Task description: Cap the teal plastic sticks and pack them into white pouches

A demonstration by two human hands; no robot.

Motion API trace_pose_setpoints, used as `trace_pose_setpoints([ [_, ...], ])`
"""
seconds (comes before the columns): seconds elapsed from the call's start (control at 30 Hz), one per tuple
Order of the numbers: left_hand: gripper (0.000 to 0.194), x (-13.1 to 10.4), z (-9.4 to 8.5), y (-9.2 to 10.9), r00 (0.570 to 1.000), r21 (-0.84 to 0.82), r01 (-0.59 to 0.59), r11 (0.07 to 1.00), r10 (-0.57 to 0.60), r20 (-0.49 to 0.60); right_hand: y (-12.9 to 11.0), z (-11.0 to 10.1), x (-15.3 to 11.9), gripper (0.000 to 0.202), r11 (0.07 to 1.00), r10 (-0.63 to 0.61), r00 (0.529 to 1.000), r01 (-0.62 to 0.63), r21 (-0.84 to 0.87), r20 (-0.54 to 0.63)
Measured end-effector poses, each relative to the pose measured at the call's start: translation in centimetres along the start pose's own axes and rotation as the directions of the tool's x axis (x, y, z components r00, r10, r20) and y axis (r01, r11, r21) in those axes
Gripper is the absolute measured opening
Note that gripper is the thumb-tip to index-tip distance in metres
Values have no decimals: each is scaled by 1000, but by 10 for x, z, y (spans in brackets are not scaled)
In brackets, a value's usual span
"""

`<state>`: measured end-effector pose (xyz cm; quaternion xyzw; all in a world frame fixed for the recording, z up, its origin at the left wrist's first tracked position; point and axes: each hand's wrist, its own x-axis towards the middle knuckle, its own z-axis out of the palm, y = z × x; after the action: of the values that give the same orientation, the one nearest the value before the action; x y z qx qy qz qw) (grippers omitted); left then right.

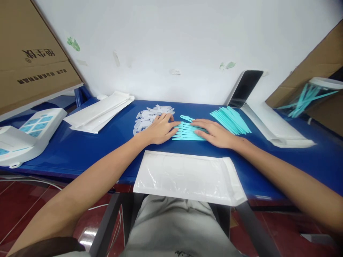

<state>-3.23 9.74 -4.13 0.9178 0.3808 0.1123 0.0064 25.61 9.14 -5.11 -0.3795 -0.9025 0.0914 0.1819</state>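
Observation:
A row of slim turquoise plastic sticks (189,134) lies side by side on the blue table, between my two hands. At the row's left end is my left hand (161,129), its fingers apart and its thumb and index fingertips touching or close to the stick ends. My right hand (215,132) rests with stretched fingers over the right ends, hiding part of them. One turquoise stick (187,117) lies slightly apart behind the row. Beside and behind my left hand is a heap of small translucent whitish plastic pieces (146,119).
A second turquoise stack (232,119) lies right of my right hand. A white padded envelope (184,175) overhangs the front edge. More envelopes lie left (100,110) and right (278,125). A phone (245,87) leans on the wall; a white device (34,132) stands left.

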Motion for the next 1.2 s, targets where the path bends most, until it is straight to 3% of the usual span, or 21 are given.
trace_pose_setpoints([
  [0.53, 57, 1, 1, 0, 998, -39, 47, 998, -45, 48, 40, -7, 14, 63, 989, 143, 989, -142, -44, 39],
  [0.93, 60, 2, 3, -3, 999, -44, -20, 999, 21, 29, 22, -20, 12, 48, 955, 175, 974, -203, 216, 141],
  [1.2, 58, 2, 2, -2, 999, -40, -30, 999, 31, 18, 2, -12, 17, 46, 963, 80, 990, -108, 246, 118],
])
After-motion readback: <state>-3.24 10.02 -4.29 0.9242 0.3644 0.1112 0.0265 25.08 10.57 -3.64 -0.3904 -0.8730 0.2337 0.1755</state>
